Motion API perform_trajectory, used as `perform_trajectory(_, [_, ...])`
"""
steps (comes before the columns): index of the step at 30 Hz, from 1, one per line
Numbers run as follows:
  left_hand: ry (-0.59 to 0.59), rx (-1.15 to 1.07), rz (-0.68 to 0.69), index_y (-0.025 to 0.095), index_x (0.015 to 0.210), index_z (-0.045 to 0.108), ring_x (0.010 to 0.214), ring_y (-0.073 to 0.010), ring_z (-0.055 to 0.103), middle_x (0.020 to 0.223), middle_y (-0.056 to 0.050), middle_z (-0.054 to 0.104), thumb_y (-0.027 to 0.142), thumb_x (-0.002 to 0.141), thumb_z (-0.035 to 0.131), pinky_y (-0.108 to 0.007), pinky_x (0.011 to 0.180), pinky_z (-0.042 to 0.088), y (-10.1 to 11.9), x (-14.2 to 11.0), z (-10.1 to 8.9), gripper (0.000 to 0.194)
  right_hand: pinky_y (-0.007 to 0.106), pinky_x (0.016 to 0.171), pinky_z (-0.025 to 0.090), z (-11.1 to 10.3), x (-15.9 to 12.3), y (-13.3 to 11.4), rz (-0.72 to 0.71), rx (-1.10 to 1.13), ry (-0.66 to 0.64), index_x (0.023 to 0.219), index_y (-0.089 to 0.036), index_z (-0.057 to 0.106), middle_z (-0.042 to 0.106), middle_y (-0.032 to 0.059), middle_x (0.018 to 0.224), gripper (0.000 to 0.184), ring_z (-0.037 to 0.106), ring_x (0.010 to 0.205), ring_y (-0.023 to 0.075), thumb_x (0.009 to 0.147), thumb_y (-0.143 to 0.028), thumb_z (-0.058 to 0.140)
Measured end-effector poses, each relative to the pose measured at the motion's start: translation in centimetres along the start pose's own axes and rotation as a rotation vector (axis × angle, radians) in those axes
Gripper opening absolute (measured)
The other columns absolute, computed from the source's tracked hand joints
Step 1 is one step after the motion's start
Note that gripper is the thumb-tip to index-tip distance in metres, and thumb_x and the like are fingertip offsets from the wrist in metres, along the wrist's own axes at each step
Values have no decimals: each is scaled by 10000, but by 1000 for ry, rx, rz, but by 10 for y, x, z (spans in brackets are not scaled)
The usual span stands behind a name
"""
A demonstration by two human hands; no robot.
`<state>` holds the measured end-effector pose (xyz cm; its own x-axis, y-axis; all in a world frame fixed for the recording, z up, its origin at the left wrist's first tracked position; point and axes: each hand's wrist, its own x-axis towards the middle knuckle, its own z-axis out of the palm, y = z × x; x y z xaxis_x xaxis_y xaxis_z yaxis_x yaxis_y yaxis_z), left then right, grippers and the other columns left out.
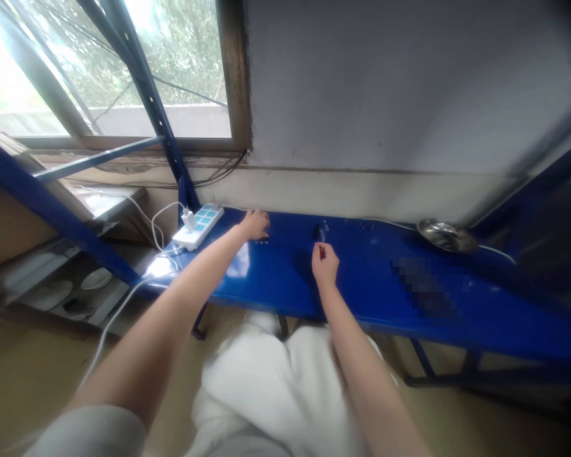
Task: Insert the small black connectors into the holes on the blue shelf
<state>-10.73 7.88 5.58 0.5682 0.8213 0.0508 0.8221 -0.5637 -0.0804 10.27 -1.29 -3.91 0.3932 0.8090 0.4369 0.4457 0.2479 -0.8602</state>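
At the back of the blue table [285, 279], my left hand [255, 225] reaches over the surface, palm down, its fingers apart and slightly bent. A short row of small pale pieces [261, 241] lies just below its fingers; what is under the palm is hidden. My right hand [326, 263] is raised over the middle of the table, thumb and fingers closed together. Whatever sits between those fingertips is too small to name. Just beyond it lie a small black object [316, 231] and several tiny clear pieces [324, 228].
A white power strip [200, 227] with a plug and cords stands on the left end. Toward the right are a shiny metal dish [445, 235] and a blurred-out dark patch [423, 285]. Tiny bits lie near the wall [385, 101]. Blue frame posts [157, 108] rise on the left.
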Motion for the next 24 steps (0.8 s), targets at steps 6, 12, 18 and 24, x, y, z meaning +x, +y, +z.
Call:
perform_trajectory(6, [4,19,23,149,799,649,1046,-268,424,1049,-112,584,162,708,563,-402,860,283,2,2,6,126,319,699,451,0,0,1,-7,-4,3,885,-159,593,633,80,827,280,570,744,178,803,-367,426])
perform_trajectory(12, [186,-144,38,127,819,609,972,-254,479,964,-127,602,134,751,476,-400,840,314,16,3,2,149,310,687,443,0,1,3,-19,-22,2,894,-160,591,633,78,834,300,567,742,177,814,-387,411])
perform_trajectory(18, [495,-930,-106,168,951,502,679,-124,545,741,-26,597,124,810,375,-273,702,420,65,-4,26,195,297,684,412,1,2,3,-100,-50,-32,858,-164,576,617,67,771,380,552,709,169,866,-433,308])
perform_trajectory(24, [552,-1387,-250,170,872,457,663,-98,570,709,-16,602,122,807,415,-251,717,443,109,-25,72,91,257,594,372,1,1,2,-134,-83,-131,742,-188,527,574,26,655,427,516,597,144,891,-466,241])
